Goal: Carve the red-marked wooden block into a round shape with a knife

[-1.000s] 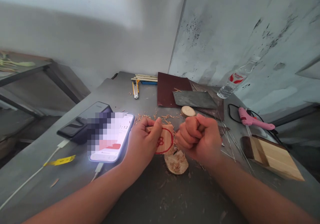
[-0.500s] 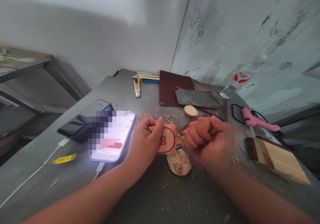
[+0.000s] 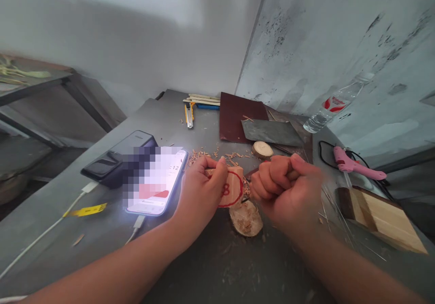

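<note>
My left hand [image 3: 202, 188] is closed on the edge of a flat wooden piece [image 3: 234, 190] marked with a red ring and a red figure like an 8. Close to its right side, my right hand [image 3: 283, 181] is curled into a fist with the thumb on top. A thin dark tip shows below that fist, beside the marked wood; whatever the fingers grip is hidden. Just under the wooden piece lies a round wood slice [image 3: 247, 219] with shavings on it. Loose wood shavings [image 3: 234, 156] are scattered behind both hands.
Left of my hands lie a lit phone [image 3: 161, 181] and a dark power bank [image 3: 117, 156], both cabled. Behind are a utility knife [image 3: 189, 116], dark red sheet [image 3: 234, 118], grey sheet [image 3: 272, 132] and wood slice [image 3: 262, 150]. A bottle [image 3: 328, 109], pink glue gun [image 3: 356, 164] and wooden block [image 3: 384, 218] stand right.
The whole view has shifted slightly, with things appearing a little further right. Both hands keep nearly the same pose, and the left still holds the marked wooden piece.
</note>
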{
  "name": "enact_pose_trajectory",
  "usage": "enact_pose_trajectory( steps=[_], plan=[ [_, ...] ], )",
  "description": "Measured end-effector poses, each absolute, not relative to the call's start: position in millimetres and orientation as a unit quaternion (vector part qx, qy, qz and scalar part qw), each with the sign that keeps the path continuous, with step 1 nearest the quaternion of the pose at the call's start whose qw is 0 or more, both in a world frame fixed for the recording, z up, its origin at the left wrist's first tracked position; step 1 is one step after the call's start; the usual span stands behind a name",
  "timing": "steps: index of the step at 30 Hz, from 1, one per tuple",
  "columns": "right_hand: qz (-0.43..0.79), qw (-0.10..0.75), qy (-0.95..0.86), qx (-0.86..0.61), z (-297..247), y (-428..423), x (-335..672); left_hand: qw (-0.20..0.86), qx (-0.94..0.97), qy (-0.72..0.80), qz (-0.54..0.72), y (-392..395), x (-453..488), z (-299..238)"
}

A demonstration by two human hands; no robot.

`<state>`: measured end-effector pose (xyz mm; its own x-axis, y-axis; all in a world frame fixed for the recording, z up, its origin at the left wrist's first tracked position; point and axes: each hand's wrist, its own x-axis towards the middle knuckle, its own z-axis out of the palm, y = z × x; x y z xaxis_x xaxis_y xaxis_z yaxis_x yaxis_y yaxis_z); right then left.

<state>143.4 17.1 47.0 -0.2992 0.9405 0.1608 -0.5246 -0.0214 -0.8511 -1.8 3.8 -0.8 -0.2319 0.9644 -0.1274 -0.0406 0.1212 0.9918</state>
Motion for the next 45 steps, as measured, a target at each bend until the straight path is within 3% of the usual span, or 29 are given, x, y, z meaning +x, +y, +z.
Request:
enact_pose_trajectory(
  steps=[10, 17, 45],
  plan=[
    [0.712, 0.521, -0.365, -0.298, 37.1, 30.4, 138.0, 0.461, 0.403, 0.585, 0.532, 1.6, -0.5, -0.1],
    [0.725, 0.493, -0.402, -0.264, 49.3, 21.9, 146.8, 0.467, 0.407, 0.586, 0.522, 5.1, -2.1, 0.8],
    [0.688, 0.536, -0.428, -0.237, 46.4, 19.1, 146.2, 0.470, 0.405, 0.584, 0.523, 4.1, -1.7, 3.0]
  ],
)
